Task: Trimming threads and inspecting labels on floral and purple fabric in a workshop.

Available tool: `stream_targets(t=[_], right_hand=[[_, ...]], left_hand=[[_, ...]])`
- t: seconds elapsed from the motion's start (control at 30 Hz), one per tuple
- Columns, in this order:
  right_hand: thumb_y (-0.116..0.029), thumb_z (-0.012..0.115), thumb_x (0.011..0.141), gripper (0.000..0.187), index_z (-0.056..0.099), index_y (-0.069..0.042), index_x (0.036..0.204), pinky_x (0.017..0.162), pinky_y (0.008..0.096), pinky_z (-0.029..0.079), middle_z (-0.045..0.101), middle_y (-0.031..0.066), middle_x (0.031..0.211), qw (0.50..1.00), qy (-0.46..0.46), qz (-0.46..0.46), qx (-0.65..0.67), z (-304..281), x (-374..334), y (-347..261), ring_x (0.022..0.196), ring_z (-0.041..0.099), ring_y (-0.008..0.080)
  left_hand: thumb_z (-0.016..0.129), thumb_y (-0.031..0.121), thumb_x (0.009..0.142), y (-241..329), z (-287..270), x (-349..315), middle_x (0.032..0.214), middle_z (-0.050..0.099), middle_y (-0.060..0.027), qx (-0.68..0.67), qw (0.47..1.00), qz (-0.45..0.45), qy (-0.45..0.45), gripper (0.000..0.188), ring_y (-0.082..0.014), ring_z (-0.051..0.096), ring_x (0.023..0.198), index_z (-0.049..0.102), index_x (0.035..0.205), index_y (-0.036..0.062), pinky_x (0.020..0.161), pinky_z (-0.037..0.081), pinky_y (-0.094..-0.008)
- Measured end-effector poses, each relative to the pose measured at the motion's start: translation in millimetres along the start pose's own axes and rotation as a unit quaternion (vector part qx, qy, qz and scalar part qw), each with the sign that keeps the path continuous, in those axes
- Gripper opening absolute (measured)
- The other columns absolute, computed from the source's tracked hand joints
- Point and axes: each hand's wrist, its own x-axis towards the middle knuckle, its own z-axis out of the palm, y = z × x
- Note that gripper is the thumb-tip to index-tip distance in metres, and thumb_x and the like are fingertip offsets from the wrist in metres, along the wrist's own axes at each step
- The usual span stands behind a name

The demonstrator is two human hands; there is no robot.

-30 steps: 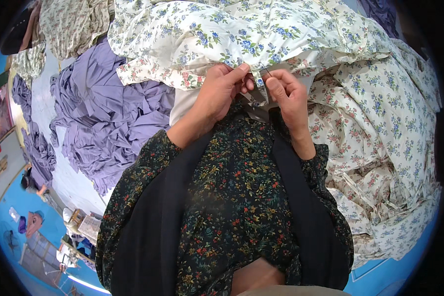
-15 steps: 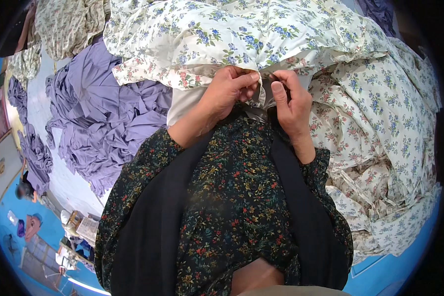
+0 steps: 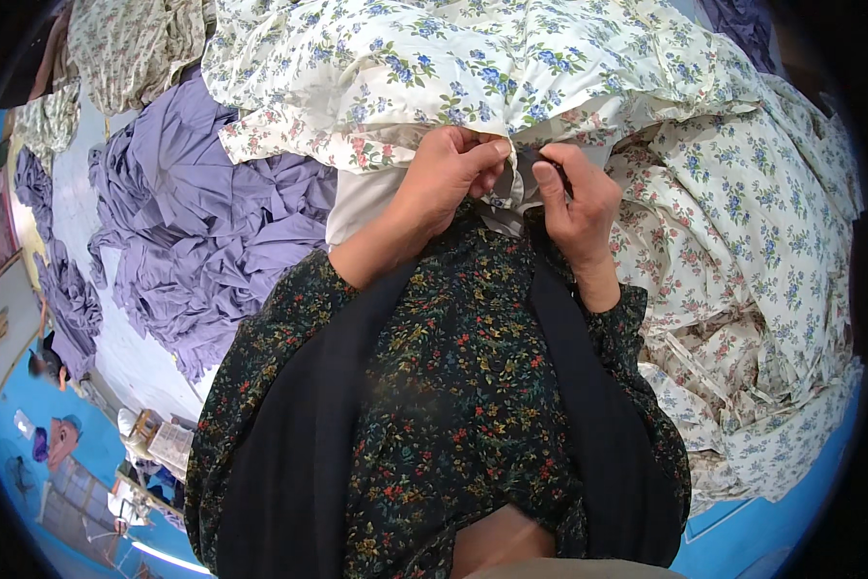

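My left hand (image 3: 446, 179) pinches the hem of a white cloth with blue flowers (image 3: 492, 72) between thumb and fingers. A narrow pale strip (image 3: 516, 181) hangs from the pinched edge. Just to the right, my right hand (image 3: 584, 201) is closed around a small dark tool (image 3: 532, 157), its tip pointing toward the strip; most of it is hidden in the fingers, so its kind is not clear. Under the blue-flowered layer, a layer with red flowers (image 3: 366, 152) shows along the edge. Plain pale cloth (image 3: 357, 205) lies beneath my left wrist.
Crumpled purple cloth (image 3: 197, 212) is heaped on the left, on a pale table surface (image 3: 154, 333). More floral cloth (image 3: 743, 241) piles up on the right and hangs down. Beige floral cloth (image 3: 130, 58) lies at the far left. Another person (image 3: 48, 362) is at the left rim.
My right hand has drawn slightly to the right, away from the strip, with the dark tool in it. My left hand keeps its pinch on the hem, nearly unmoved.
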Motion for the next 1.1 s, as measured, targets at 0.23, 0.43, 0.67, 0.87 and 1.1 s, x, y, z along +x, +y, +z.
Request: stream_targets(t=[0.23, 0.43, 0.67, 0.87, 1.1], right_hand=[[-0.025, 0.064, 0.089, 0.017, 0.062, -0.008, 0.093, 0.055, 0.0369, 0.043, 0.060, 0.0070, 0.071, 0.994, -0.016, -0.086, -0.066, -3.1, -4.8, -1.0, 0.060, 0.058, 0.0273], [-0.026, 0.064, 0.089, 0.019, 0.062, -0.007, 0.092, 0.054, 0.0363, 0.043, 0.059, 0.0076, 0.070, 0.996, 0.002, -0.075, -0.040, -0.3, -9.2, 4.8, 0.059, 0.058, 0.0270], [-0.026, 0.065, 0.091, 0.027, 0.066, -0.002, 0.102, 0.049, 0.0196, 0.032, 0.056, -0.0041, 0.069, 0.750, -0.191, 0.345, 0.531, -7.5, -8.9, 8.4, 0.053, 0.044, 0.0038], [-0.018, 0.066, 0.087, 0.032, 0.065, -0.001, 0.114, 0.050, 0.0167, 0.030, 0.055, -0.0051, 0.072, 0.722, -0.319, 0.277, 0.548, -16.6, 6.0, 1.7, 0.057, 0.041, 0.0003], [-0.020, 0.063, 0.091, 0.028, 0.061, -0.001, 0.113, 0.058, 0.0225, 0.041, 0.063, 0.0016, 0.077, 0.813, -0.027, 0.164, 0.558, -36.7, 52.6, 19.6, 0.061, 0.052, 0.0085]], left_hand=[[0.065, 0.020, 0.089, 0.2, 1.0, 0.8, 0.067, 0.056, 0.0017, 0.007, 1.000, -0.001, 0.007, 0.021, -0.0053, 0.048, 0.056, 0.062, 0.077, 0.0044, 0.049, 0.033, -0.0194], [0.064, 0.020, 0.090, 1.2, 2.4, 0.1, 0.068, 0.056, 0.0018, 0.002, 1.000, -0.005, 0.003, 0.019, -0.0050, 0.048, 0.056, 0.062, 0.079, 0.0037, 0.049, 0.033, -0.0189], [0.065, 0.018, 0.090, 16.4, -2.3, -9.7, 0.067, 0.057, 0.0005, 0.219, 0.976, 0.000, -0.013, 0.018, -0.0053, 0.049, 0.056, 0.065, 0.085, 0.0009, 0.049, 0.036, -0.0206], [0.066, 0.010, 0.084, 37.9, -1.5, -4.4, 0.070, 0.059, -0.0059, 0.543, 0.666, 0.499, 0.114, 0.005, -0.0165, 0.057, 0.061, 0.066, 0.085, 0.0055, 0.055, 0.042, -0.0286], [0.066, 0.015, 0.088, 29.9, -23.1, 22.7, 0.086, 0.067, -0.0062, 0.411, 0.855, 0.304, 0.090, 0.021, -0.0137, 0.061, 0.079, 0.066, 0.099, -0.0023, 0.074, 0.047, -0.0270]])
